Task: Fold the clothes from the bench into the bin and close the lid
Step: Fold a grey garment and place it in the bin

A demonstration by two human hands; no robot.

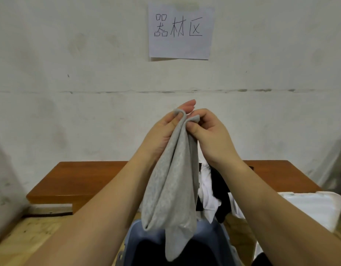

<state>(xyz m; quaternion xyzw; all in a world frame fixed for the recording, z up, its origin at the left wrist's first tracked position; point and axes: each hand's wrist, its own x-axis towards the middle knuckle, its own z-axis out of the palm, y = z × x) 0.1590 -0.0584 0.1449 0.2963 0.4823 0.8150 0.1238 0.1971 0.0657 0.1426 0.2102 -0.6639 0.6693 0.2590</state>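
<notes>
A grey garment [171, 181] hangs doubled over in front of me, above the pale blue bin [136, 239]. My left hand [165, 131] pinches its top left corner and my right hand [210, 135] pinches the top right corner; the two hands nearly touch. The cloth's lower end dangles over the bin's opening, where something dark lies inside. Behind the garment, a pile of white clothes [210, 191] and black clothes [221, 185] rests on the brown wooden bench [85, 179].
A white lid-like plastic piece [311, 206] lies at the right, beside the bench. The bench stands against a white wall with a paper sign [180, 31]. Pale wooden floor [31, 237] shows at the lower left.
</notes>
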